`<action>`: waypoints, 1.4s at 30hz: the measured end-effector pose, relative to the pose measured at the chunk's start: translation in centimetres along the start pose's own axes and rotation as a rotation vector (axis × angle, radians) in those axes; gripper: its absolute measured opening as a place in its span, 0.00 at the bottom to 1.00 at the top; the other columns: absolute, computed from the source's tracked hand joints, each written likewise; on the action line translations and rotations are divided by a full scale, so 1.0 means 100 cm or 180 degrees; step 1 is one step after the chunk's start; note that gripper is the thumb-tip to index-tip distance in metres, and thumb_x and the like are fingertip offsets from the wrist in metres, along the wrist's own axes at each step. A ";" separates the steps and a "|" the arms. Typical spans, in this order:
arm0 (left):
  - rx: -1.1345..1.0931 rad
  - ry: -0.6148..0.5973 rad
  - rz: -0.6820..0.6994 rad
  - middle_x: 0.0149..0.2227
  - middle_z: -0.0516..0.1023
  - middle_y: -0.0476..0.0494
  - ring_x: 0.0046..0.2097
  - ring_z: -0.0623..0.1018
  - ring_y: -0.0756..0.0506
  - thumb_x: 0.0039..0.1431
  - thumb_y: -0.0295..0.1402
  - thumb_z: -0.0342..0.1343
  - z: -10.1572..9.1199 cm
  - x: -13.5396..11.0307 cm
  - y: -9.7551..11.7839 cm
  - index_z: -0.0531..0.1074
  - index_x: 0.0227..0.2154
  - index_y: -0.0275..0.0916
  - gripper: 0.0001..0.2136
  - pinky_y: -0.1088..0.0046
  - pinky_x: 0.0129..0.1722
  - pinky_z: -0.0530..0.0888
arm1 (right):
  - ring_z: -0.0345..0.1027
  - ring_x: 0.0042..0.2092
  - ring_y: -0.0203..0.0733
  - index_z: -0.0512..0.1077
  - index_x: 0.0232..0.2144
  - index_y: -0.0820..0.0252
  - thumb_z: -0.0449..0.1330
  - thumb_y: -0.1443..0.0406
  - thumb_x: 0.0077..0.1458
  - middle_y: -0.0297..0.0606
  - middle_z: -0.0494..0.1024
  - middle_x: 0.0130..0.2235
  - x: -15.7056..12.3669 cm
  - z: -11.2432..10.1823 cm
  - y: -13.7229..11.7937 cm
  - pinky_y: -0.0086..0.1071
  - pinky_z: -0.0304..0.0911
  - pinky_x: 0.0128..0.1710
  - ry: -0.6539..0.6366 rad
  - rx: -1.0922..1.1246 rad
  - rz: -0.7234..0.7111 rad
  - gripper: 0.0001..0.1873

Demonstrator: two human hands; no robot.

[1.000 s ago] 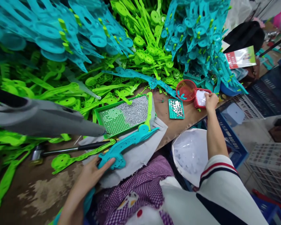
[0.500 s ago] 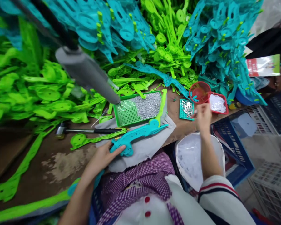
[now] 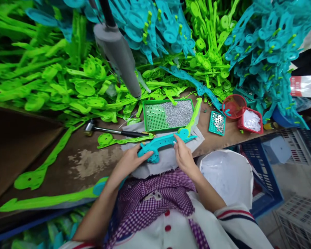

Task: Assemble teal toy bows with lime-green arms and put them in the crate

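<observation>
A blue plastic toy-like part (image 3: 162, 142), long and shaped, lies over a grey cloth (image 3: 168, 162). My left hand (image 3: 131, 159) grips its left end, thumb on top. At its right half, my right hand (image 3: 184, 154) has its fingertips pinched on a small silvery piece (image 3: 174, 141), close against the part's lower edge; its exact shape is too small to tell. A lime green arm (image 3: 195, 116) extends up from the blue part's right end. Behind them stands a green perforated tray (image 3: 157, 129) partly filled with small metal pieces.
A hammer (image 3: 114, 131) and a loose green part (image 3: 121, 141) lie left. Rightward are a teal tray of silvery discs (image 3: 217, 123), a red round bowl (image 3: 234, 106) and a red box (image 3: 261, 124). A grey tool (image 3: 121, 58) hangs overhead. Green parts (image 3: 85, 88) are heaped behind.
My right hand has come from the teal tray of discs leftward to the blue part, bringing a small silvery piece. My left hand keeps its grip. The whole view has shifted.
</observation>
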State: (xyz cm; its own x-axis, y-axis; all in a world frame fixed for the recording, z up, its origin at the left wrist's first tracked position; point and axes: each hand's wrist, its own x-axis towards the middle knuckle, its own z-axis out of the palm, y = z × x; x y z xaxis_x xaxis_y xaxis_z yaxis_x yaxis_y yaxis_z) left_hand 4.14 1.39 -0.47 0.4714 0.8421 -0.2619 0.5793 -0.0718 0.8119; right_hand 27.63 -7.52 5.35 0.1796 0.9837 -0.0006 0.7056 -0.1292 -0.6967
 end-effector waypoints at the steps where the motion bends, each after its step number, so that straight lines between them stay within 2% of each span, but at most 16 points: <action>1: 0.0074 0.0016 0.0029 0.28 0.76 0.47 0.30 0.74 0.42 0.56 0.57 0.57 0.000 -0.001 0.001 0.75 0.39 0.38 0.24 0.70 0.31 0.65 | 0.75 0.53 0.46 0.55 0.67 0.61 0.41 0.60 0.71 0.49 0.78 0.52 0.000 0.001 -0.002 0.41 0.69 0.54 -0.0034 -0.0073 0.0025 0.26; 4: 0.0350 0.0068 0.0097 0.27 0.75 0.48 0.30 0.74 0.42 0.59 0.58 0.54 0.001 -0.005 0.006 0.74 0.42 0.38 0.25 0.70 0.30 0.64 | 0.78 0.44 0.48 0.54 0.67 0.63 0.43 0.62 0.70 0.46 0.81 0.44 0.005 0.010 -0.005 0.42 0.72 0.47 -0.0012 -0.0386 0.0136 0.26; 9: 0.0598 0.0069 0.0078 0.27 0.75 0.48 0.30 0.75 0.42 0.60 0.59 0.52 0.002 -0.011 0.011 0.73 0.45 0.41 0.26 0.71 0.30 0.63 | 0.78 0.41 0.49 0.59 0.63 0.63 0.45 0.65 0.69 0.44 0.82 0.41 0.015 0.019 -0.011 0.40 0.72 0.42 -0.0111 -0.1061 0.0192 0.23; 14: 0.0788 0.0069 0.0062 0.28 0.75 0.46 0.31 0.75 0.41 0.60 0.60 0.51 0.002 -0.013 0.014 0.72 0.42 0.40 0.26 0.71 0.30 0.62 | 0.77 0.44 0.49 0.61 0.61 0.65 0.43 0.71 0.67 0.48 0.81 0.43 0.022 0.010 -0.033 0.37 0.71 0.41 -0.0579 -0.1835 -0.0110 0.23; 16: 0.0813 0.0063 0.0052 0.26 0.74 0.47 0.30 0.75 0.42 0.60 0.60 0.51 0.001 -0.013 0.016 0.71 0.39 0.40 0.26 0.71 0.30 0.61 | 0.77 0.41 0.48 0.59 0.64 0.63 0.43 0.72 0.66 0.49 0.80 0.44 0.021 0.003 -0.038 0.37 0.71 0.39 -0.0709 -0.1981 -0.0056 0.26; 19: 0.0788 0.0051 0.0019 0.24 0.72 0.49 0.29 0.75 0.42 0.61 0.60 0.50 0.000 -0.013 0.017 0.71 0.38 0.40 0.25 0.71 0.29 0.60 | 0.77 0.36 0.48 0.53 0.68 0.62 0.44 0.66 0.69 0.46 0.81 0.39 0.017 -0.005 -0.036 0.38 0.70 0.38 -0.0536 -0.1762 0.0211 0.27; 21: 0.0760 0.0062 0.0007 0.25 0.74 0.48 0.30 0.75 0.41 0.60 0.61 0.50 0.000 -0.014 0.018 0.71 0.38 0.40 0.26 0.71 0.29 0.61 | 0.77 0.36 0.48 0.55 0.67 0.62 0.45 0.62 0.70 0.43 0.81 0.37 0.015 -0.005 -0.028 0.37 0.69 0.38 -0.0355 -0.1417 0.0191 0.26; 25: 0.0660 0.0075 0.0082 0.30 0.78 0.44 0.34 0.78 0.39 0.60 0.60 0.51 0.000 -0.014 0.018 0.72 0.40 0.40 0.26 0.71 0.32 0.64 | 0.77 0.37 0.47 0.61 0.62 0.62 0.47 0.64 0.67 0.40 0.81 0.36 0.019 0.005 -0.012 0.36 0.68 0.39 -0.0249 -0.0961 -0.0087 0.23; 29: 0.0581 0.0064 0.0093 0.31 0.79 0.44 0.35 0.78 0.39 0.61 0.59 0.51 -0.002 -0.016 0.020 0.73 0.43 0.39 0.26 0.70 0.33 0.65 | 0.76 0.36 0.49 0.64 0.58 0.63 0.49 0.65 0.66 0.42 0.81 0.35 0.021 -0.003 -0.015 0.36 0.66 0.36 -0.0339 -0.1181 -0.0031 0.21; 31: 0.0497 0.0049 0.0096 0.32 0.79 0.44 0.35 0.78 0.39 0.61 0.58 0.52 -0.002 -0.017 0.022 0.73 0.46 0.39 0.26 0.70 0.33 0.65 | 0.76 0.34 0.49 0.66 0.58 0.63 0.50 0.62 0.67 0.42 0.80 0.32 0.021 -0.012 -0.032 0.35 0.64 0.34 -0.0380 -0.1279 -0.0003 0.20; 33: 0.0363 0.0009 0.0180 0.35 0.80 0.43 0.37 0.79 0.39 0.62 0.57 0.52 -0.002 -0.020 0.024 0.74 0.46 0.39 0.25 0.70 0.34 0.66 | 0.76 0.33 0.46 0.68 0.55 0.60 0.51 0.57 0.69 0.39 0.80 0.30 0.025 -0.016 -0.061 0.34 0.64 0.34 -0.0462 -0.1112 -0.0222 0.19; 34: 0.0320 0.0009 0.0244 0.36 0.81 0.42 0.37 0.79 0.39 0.63 0.55 0.52 -0.002 -0.023 0.025 0.74 0.45 0.39 0.24 0.70 0.35 0.67 | 0.76 0.34 0.44 0.69 0.53 0.58 0.50 0.56 0.69 0.37 0.80 0.31 0.030 -0.014 -0.078 0.32 0.64 0.35 -0.0563 -0.0921 -0.0469 0.17; 37: 0.0423 0.0156 0.0385 0.39 0.82 0.38 0.40 0.80 0.37 0.64 0.50 0.53 -0.003 -0.035 0.027 0.75 0.46 0.36 0.22 0.67 0.39 0.70 | 0.76 0.44 0.39 0.70 0.48 0.54 0.47 0.59 0.72 0.35 0.81 0.43 0.051 0.005 -0.131 0.30 0.65 0.42 -0.1036 -0.0516 -0.1492 0.14; 39: 0.0651 0.0323 0.0434 0.41 0.82 0.36 0.42 0.80 0.35 0.65 0.49 0.53 -0.006 -0.047 0.026 0.75 0.47 0.36 0.21 0.65 0.41 0.71 | 0.75 0.45 0.41 0.71 0.47 0.57 0.48 0.60 0.72 0.39 0.80 0.46 0.065 0.017 -0.156 0.32 0.65 0.42 -0.1183 -0.0891 -0.1718 0.14; 42: 0.1161 0.0589 0.0635 0.43 0.81 0.35 0.44 0.79 0.35 0.67 0.47 0.52 -0.013 -0.065 0.019 0.75 0.48 0.38 0.19 0.63 0.44 0.72 | 0.75 0.44 0.44 0.72 0.45 0.61 0.50 0.60 0.71 0.43 0.80 0.44 0.075 0.024 -0.174 0.34 0.66 0.40 -0.1387 -0.1394 -0.1997 0.13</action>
State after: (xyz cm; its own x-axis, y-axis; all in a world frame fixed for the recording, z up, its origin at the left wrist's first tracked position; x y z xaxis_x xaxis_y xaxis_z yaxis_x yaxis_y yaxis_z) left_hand 1.32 -3.51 3.42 0.4901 0.8717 0.0056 0.7012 -0.3980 0.5915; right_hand 15.05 2.37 15.79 -0.5439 0.8379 -0.0460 0.8019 0.5028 -0.3229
